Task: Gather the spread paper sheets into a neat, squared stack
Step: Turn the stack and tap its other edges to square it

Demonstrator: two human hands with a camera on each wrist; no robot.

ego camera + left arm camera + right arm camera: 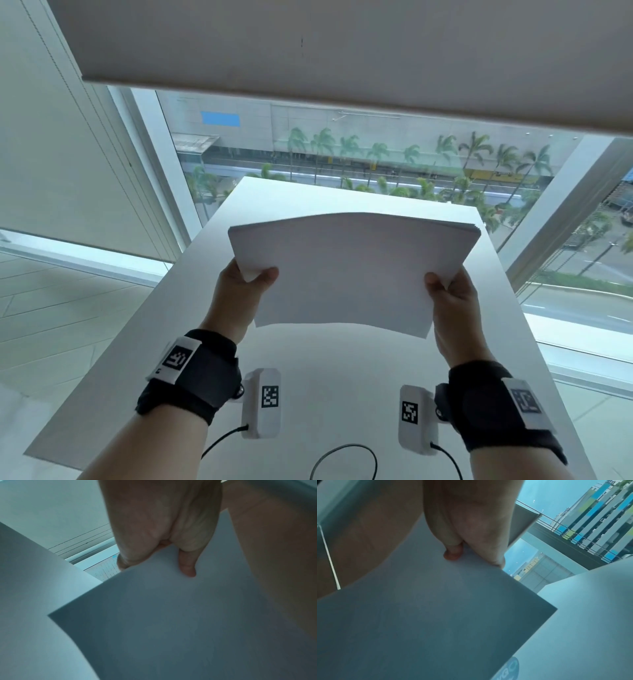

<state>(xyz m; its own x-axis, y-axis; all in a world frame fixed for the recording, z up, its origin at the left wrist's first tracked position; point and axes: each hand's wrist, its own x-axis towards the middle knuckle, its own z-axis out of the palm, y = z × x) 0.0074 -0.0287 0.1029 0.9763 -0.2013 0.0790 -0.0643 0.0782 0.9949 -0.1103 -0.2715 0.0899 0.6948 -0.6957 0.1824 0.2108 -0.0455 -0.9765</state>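
Fingers [187,566] of the left hand [239,291] clamp the left edge of a stack of paper [349,270] held above the white desk [335,377], while the right hand [452,298] pinches its right edge.

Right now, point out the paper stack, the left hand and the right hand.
paper stack [349,270], head view, middle of top sheet.
left hand [239,291], head view, back of hand.
right hand [452,301], head view, back of hand.

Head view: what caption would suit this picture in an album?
Both hands, left and right, hold a stack of paper above a white table.
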